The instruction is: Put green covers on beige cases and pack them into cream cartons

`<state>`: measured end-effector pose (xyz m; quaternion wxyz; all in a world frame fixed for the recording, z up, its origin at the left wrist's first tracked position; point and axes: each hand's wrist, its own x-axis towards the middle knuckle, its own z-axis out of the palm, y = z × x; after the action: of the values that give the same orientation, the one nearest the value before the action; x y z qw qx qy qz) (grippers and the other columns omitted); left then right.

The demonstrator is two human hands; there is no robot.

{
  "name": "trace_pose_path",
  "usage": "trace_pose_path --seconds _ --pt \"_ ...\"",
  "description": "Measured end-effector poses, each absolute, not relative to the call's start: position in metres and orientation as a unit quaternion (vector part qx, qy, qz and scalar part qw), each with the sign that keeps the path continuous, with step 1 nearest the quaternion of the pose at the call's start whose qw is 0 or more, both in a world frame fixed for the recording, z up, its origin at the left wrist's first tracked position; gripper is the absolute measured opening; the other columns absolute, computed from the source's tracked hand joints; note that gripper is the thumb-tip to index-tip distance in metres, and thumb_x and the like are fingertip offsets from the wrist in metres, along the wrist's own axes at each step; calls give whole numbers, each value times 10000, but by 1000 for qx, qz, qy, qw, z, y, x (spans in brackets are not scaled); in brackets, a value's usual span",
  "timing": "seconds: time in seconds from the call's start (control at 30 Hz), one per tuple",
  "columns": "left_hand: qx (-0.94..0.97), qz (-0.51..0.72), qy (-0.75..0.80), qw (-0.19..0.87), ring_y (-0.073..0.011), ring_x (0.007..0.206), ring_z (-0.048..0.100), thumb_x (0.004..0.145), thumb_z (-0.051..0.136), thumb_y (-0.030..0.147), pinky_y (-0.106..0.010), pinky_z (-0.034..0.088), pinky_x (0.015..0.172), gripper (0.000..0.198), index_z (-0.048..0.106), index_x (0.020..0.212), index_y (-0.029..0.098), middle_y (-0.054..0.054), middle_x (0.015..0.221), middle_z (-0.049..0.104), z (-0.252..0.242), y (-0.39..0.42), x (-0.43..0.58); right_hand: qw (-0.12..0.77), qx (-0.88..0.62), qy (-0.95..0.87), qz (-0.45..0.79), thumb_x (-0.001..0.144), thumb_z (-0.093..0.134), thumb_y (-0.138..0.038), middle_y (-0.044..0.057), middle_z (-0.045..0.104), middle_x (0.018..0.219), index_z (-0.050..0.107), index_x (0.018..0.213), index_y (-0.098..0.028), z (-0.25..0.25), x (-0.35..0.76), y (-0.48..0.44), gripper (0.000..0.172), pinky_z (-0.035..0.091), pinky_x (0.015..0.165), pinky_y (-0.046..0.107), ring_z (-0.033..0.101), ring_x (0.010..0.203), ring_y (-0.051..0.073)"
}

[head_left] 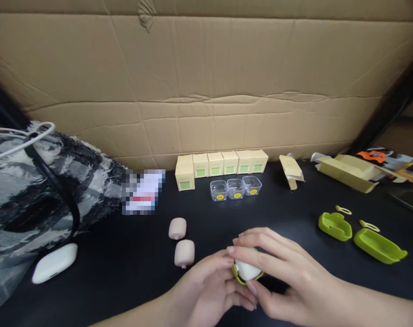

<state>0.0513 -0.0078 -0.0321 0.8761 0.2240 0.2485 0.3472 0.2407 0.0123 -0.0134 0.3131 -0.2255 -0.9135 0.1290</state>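
Low in the middle of the view, a white earbud case sits partly inside a green case cover. My left hand holds it from the left, thumb at its upper edge and fingers curled beneath. From the right, my right hand closes over the top, its thumb at the lower edge; these fingers hide much of both pieces. Off to the right lie a green cover with an ear-like rim and a longer green cover. Two pale loop straps, one strap behind the other, are near them.
Two pinkish rounded cases lie left of my hands. Farther left are another white earbud case and shaggy checked fabric. Behind stand several yellow boxes and three clear cups. Opened cardboard packaging lies back right.
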Motion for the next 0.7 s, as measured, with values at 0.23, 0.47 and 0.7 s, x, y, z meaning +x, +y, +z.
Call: trace_pose_path --seconds 0.23,0.47,0.7 --pt "247 347 289 857 -137 622 585 740 659 309 -271 439 624 230 627 867 120 -31 683 638 -33 -8 54 312 -223 -912 147 839 630 -171 81 618 1159 447 1309 -241 -14 243 12 510 522 864 275 592 1044 182" --pt "287 344 324 833 -97 518 521 664 632 299 -212 396 489 252 569 866 161 -2 687 599 -38 -9 57 339 -282 -888 130 687 615 -128 34 634 846 558 976 -231 -14 230 5 312 509 553 278 586 730 182" --pt "275 335 321 842 -107 512 524 685 611 315 -210 402 472 217 565 832 161 -4 641 600 -40 -11 57 341 -291 -879 164 658 617 -109 21 615 854 605 943 -245 -11 228 8 315 462 513 252 572 708 160"
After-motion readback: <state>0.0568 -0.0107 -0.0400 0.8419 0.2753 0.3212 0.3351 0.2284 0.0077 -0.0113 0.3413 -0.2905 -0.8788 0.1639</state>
